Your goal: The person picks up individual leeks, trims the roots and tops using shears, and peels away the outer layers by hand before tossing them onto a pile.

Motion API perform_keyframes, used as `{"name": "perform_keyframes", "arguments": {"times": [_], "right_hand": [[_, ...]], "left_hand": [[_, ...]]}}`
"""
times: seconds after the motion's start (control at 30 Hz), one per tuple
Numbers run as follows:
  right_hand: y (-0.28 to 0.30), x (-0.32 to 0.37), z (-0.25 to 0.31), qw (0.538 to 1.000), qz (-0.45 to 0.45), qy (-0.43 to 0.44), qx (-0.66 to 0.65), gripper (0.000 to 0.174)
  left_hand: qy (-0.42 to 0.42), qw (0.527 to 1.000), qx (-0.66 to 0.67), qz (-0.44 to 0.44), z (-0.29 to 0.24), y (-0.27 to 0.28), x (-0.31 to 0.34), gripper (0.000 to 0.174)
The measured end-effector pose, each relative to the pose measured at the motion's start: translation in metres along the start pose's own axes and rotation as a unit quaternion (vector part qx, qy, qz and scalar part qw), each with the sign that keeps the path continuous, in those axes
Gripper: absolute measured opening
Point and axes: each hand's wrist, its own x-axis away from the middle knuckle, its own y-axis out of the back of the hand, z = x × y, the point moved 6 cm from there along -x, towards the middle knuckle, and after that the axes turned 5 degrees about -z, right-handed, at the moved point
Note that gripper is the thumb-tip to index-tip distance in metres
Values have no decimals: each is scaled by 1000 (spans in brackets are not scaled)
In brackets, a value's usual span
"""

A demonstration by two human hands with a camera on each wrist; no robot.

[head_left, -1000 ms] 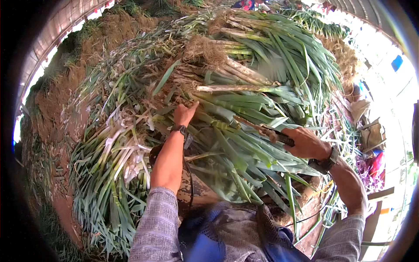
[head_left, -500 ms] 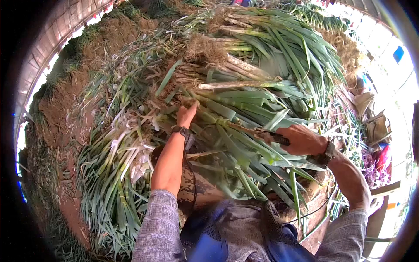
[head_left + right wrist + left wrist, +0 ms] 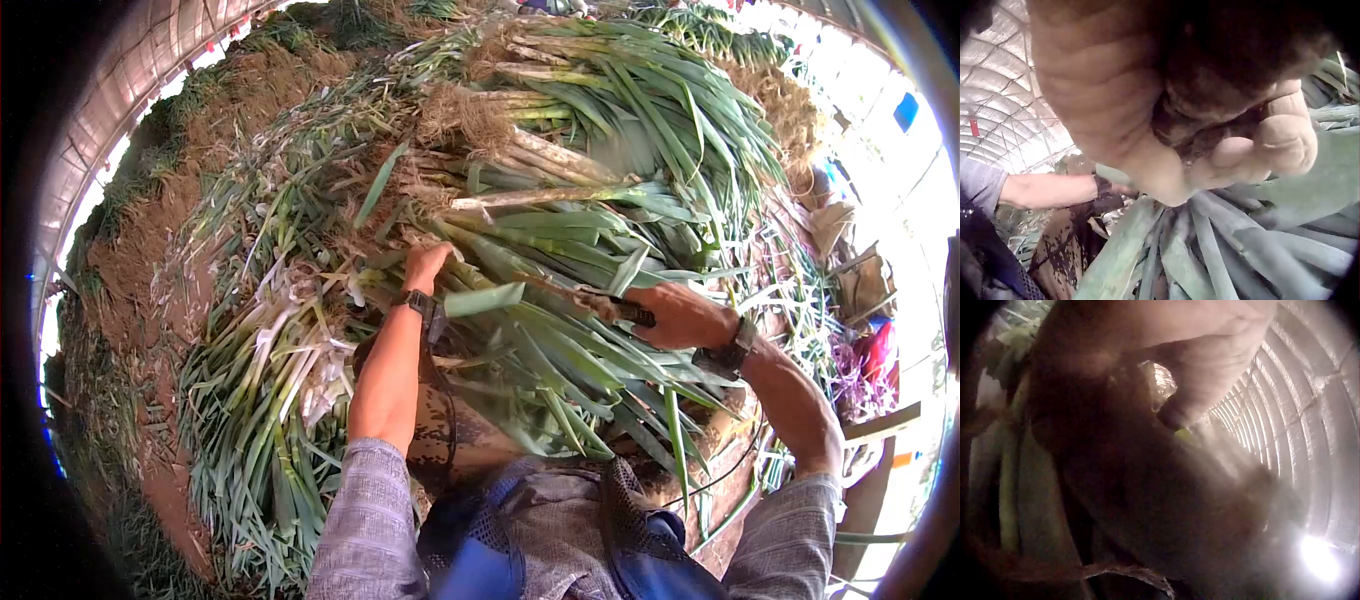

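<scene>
My left hand point(image 3: 425, 268) grips a leek point(image 3: 470, 270) near its root end, and in the left wrist view its thumb and fingers curl round the stalk. In my right hand point(image 3: 688, 316) is a knife point(image 3: 580, 296) with a dark handle and a rusty brown blade. The blade points left over the leek's green leaves. In the right wrist view the fingers point(image 3: 1285, 144) wrap the handle, which is mostly hidden in shadow. A short, broad piece of green leaf point(image 3: 485, 300) stands out beside the left wrist.
A large pile of leeks point(image 3: 560, 150) with roots to the left lies ahead. More leeks point(image 3: 270, 410) with pale peeled skins lie at the left, beside bare reddish ground point(image 3: 170, 470). Camouflage-patterned cloth point(image 3: 470, 430) covers the lap. Purple string point(image 3: 850, 380) lies at the right.
The knife in my right hand has moved left along the leaves, nearer my left hand. A green leaf piece now sticks out near the left wrist. My left hand has barely moved.
</scene>
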Motion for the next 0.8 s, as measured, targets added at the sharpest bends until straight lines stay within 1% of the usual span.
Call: {"name": "perform_keyframes", "arguments": {"times": [0.03,0.07,0.1,0.13,0.17,0.2,0.23,0.3,0.33,0.37,0.43,0.5,0.57,0.6,0.63,0.7,0.73,0.77,0.8], "right_hand": [[-3,3,0,1000,1,0,-1,24],[-3,7,2,999,-32,16,-5,24],[-2,9,3,997,-66,33,-10,25],[-2,11,0,999,-41,9,19,27],[-1,13,-2,999,-41,10,17,27],[0,15,-3,999,-38,20,18,26],[0,17,-4,999,-35,31,20,25],[-2,22,-12,998,-48,47,20,28],[-4,22,-18,996,-57,47,50,24],[-6,22,-23,994,-66,48,79,20],[-8,25,-27,995,-57,40,68,20],[-10,25,-31,999,-33,7,31,31],[-10,24,-29,999,-35,6,22,29],[-9,24,-29,998,-48,1,29,26],[-9,24,-28,998,-60,-4,35,24],[-12,26,-31,997,-76,6,23,22],[-11,27,-31,997,-80,4,13,23],[-10,28,-30,996,-84,3,4,24],[-10,28,-29,996,-84,3,4,24]], "left_hand": [[8,1000,10,-16,0,2,6,47],[-12,998,66,-3,-2,5,12,41],[-10,998,64,-5,-4,9,15,41],[17,997,72,-13,-2,13,12,42],[42,996,80,-21,0,16,11,43],[-35,980,197,-7,-5,21,15,47],[-37,980,196,-9,-6,26,13,47],[-39,948,316,0,-11,39,8,40],[-40,926,375,6,-17,46,8,37],[-54,914,399,39,-28,52,7,30],[-85,900,422,73,-41,67,12,25],[-102,893,434,64,-36,77,-4,23],[-74,842,526,98,-44,80,1,21],[-50,827,539,148,-45,78,8,20],[-50,829,538,147,-45,78,9,20],[-54,813,559,152,-49,78,9,20],[-36,823,550,135,-44,77,3,21],[-37,824,549,135,-41,76,-1,21],[-43,827,550,111,-37,76,-5,23]]}}
